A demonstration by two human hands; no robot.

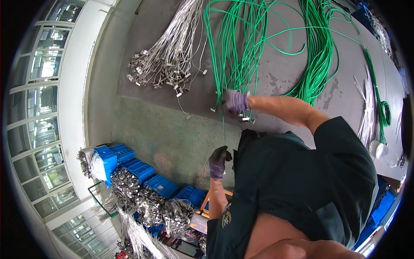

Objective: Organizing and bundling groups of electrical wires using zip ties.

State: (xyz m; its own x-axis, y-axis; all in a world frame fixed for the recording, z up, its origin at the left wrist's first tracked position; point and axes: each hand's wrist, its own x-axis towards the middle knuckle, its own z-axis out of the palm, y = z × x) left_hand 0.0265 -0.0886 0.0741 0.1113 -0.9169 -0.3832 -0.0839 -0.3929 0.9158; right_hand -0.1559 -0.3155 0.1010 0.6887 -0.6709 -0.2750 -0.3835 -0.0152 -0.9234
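My right hand (236, 102), in a purple-grey work glove, is closed at the table's near edge around a green cable. It lies over the lower ends of a loose bundle of green cables (235, 47); small metal-and-white connectors (246, 118) stick out beside and below it. Lower down, off the table, my left hand (219, 162) in a matching glove is closed, fingers curled. One thin cable (224, 129) runs down from my right hand to my left. The exact grip of the left fingertips on it is partly hidden.
Left on the grey table (276, 77) lies a bundle of white cables (177, 47) with metal connectors. A thick green bundle (319, 56) and white strands (368, 108) lie to the right. Blue crates (159, 184) and heaped connectors (146, 200) stand on the floor at lower left.
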